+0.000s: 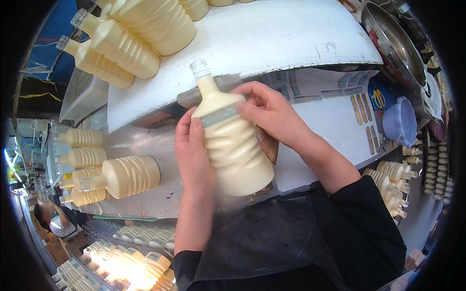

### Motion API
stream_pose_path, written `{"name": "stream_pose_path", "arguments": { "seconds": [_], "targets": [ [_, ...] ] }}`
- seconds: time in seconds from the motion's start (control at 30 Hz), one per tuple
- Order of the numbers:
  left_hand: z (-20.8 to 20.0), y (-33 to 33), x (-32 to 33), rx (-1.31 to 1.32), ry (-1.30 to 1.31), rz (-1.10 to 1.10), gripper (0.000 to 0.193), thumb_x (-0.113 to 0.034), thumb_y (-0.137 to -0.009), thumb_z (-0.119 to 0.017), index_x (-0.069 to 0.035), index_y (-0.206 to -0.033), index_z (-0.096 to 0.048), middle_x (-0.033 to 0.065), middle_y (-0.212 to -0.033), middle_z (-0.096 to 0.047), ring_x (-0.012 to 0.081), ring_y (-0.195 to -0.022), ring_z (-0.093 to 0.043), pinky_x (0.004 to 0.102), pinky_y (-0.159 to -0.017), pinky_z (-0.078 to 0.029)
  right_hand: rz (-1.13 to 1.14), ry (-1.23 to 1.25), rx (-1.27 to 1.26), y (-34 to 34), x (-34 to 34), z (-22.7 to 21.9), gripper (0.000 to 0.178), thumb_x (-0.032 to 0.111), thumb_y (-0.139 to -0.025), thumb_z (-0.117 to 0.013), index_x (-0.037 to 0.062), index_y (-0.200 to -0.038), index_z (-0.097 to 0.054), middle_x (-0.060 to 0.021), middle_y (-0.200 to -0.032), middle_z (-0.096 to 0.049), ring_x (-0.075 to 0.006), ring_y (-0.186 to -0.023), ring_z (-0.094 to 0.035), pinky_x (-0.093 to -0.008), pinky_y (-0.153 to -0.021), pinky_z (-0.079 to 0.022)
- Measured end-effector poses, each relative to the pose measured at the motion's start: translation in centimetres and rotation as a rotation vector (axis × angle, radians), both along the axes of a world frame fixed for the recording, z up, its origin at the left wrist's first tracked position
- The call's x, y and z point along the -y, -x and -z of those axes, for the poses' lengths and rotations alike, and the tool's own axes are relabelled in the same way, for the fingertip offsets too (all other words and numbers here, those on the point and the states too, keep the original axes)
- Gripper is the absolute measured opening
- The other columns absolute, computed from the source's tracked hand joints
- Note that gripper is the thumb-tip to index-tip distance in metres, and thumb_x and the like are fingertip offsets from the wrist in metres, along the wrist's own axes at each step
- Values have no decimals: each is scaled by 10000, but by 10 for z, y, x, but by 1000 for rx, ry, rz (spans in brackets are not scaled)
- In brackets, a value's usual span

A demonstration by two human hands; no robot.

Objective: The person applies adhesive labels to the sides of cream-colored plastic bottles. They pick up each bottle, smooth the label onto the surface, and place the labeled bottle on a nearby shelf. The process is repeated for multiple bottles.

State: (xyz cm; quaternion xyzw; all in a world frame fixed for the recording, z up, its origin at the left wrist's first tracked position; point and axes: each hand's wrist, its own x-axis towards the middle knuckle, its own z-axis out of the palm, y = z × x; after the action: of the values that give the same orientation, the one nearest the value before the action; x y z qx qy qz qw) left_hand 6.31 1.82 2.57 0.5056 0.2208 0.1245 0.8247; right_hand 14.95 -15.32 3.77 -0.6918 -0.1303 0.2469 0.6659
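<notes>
A cream plastic bottle with a clear threaded neck leans in front of me, its neck pointing away, its ribbed body toward me. Across its shoulder lies a translucent grey-green decal strip. At the strip's left end my left hand is closed, thumb and fingertips against the bottle's side. My right hand is closed at the other end, with its thumb pressing on the strip and the index finger curled. A brown wedge-shaped piece shows between the bottle and my right wrist; whether my hand touches it cannot be told.
Cream bottles lie on the metal table at left; more stand on the white board. Decal strips lie on a white sheet at right, near a lilac bucket and metal basin. Another person sits far left.
</notes>
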Motion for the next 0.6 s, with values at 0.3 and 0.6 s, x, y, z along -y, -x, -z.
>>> {"name": "stream_pose_path", "arguments": {
  "seconds": [0.3,0.6],
  "targets": [
    [1,2,-3,58,61,49,448,-183,-1049,-598,10,-1430,-464,129,-1303,-612,181,-1166,-603,349,-1008,-508,49,-89,-18,1,4,6,328,166,-1053,-548,4,-1333,-601,-25,-1073,-678,-60,-902,-593,-228,-821,-500],
    [-5,6,2,-24,-168,239,763,-159,-849,-757,6,-1491,-380,136,-1375,-567,204,-1225,-582,366,-1071,-474,67,93,270,17,16,6,360,78,-1010,-529,-21,-1340,-635,-53,-1000,-667,-145,-923,-605,-278,-827,-485]
  ]
}}
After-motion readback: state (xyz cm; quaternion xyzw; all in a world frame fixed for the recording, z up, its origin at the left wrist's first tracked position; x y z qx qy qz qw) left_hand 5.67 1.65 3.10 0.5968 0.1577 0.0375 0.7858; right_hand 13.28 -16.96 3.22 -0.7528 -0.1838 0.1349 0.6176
